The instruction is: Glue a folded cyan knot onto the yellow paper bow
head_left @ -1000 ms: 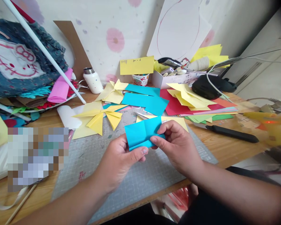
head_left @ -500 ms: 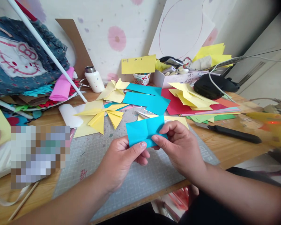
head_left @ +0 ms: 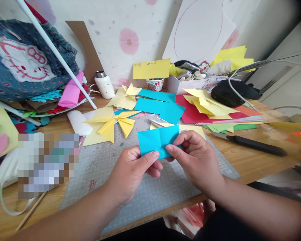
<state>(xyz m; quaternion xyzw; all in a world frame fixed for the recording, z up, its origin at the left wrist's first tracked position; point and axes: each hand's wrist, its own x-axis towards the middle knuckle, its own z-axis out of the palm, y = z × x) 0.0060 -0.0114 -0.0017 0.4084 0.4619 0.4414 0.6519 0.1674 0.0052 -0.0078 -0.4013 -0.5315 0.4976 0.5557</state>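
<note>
A small rectangle of blue paper [head_left: 155,139], with a crease down its middle, is held up between both hands above the grey cutting mat [head_left: 110,214]. My left hand [head_left: 137,167] pinches its lower left edge, thumb in front and fingers behind. At the lower right edge, my right hand [head_left: 194,155] grips the same paper between thumb and fingers. Behind the paper lie scissors [head_left: 154,122], partly hidden. Larger blue paper pieces [head_left: 160,107] rest farther back, beside folded yellow paper shapes [head_left: 107,125].
To the right lie a black-handled knife [head_left: 259,145] and a blurred yellow glue gun [head_left: 291,134]. A white bottle [head_left: 104,86], a box of tools [head_left: 177,83] and stacked coloured paper [head_left: 190,112] stand along the back. A wooden stick [head_left: 31,211] is at left.
The view has shifted slightly, so everything appears a little farther right. Both hands keep nearly the same grip on the blue paper.
</note>
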